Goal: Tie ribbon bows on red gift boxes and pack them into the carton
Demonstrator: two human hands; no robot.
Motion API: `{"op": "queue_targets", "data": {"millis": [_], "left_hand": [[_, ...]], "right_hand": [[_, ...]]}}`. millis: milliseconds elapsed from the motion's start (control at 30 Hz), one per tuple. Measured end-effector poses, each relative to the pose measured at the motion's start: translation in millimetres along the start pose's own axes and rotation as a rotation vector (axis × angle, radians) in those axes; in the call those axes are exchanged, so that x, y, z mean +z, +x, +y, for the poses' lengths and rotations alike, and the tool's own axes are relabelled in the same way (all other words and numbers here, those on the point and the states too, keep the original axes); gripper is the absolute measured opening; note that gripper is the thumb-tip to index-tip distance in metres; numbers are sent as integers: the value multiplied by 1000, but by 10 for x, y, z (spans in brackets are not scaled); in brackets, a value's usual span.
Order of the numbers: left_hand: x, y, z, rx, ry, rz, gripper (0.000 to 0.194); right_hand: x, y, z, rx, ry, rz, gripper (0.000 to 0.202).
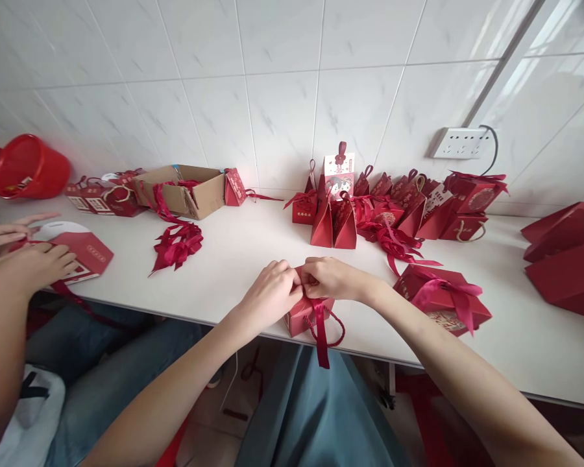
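Observation:
A small red box with a twisted cord handle sits at the table's front edge. My left hand and my right hand meet over its top, fingers pinched on the dark red ribbon. One ribbon end hangs down over the front edge beside the cord handle. The pinched part of the ribbon is mostly hidden by my fingers. Right of my hands lies a larger red box with a pink-red bow on it.
Small red boxes and loose ribbons stand near the wall. A cardboard carton and a ribbon pile are left of centre. At far left a co-worker's hands work at another red box. Larger red boxes stand far right.

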State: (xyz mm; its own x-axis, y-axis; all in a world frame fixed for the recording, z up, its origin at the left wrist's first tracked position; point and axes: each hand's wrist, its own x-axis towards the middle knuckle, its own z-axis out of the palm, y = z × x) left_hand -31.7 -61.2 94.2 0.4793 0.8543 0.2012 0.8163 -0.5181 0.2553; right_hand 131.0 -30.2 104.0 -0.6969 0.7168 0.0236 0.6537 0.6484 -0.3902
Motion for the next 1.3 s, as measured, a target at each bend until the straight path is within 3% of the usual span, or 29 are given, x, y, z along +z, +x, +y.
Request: {"op": "queue_targets", "data": {"millis": [267, 700, 900, 1100, 1300], "left_hand": [[77, 31, 25, 22, 119, -17, 14], [270, -46, -125, 73, -34, 223, 14], [308, -66, -160, 119, -115, 292, 16], [287, -82, -166, 117, -184, 285, 14], [259, -85, -158, 92, -212, 254, 16]], "right_hand": [[-8, -48, 88, -66, 131, 6, 11], [168, -94, 182, -92, 276, 169, 12], [177, -132, 195, -110, 362, 160, 10], [178, -159, 106, -109, 252, 225, 13], [185, -141, 96, -65, 253, 190, 13]]}}
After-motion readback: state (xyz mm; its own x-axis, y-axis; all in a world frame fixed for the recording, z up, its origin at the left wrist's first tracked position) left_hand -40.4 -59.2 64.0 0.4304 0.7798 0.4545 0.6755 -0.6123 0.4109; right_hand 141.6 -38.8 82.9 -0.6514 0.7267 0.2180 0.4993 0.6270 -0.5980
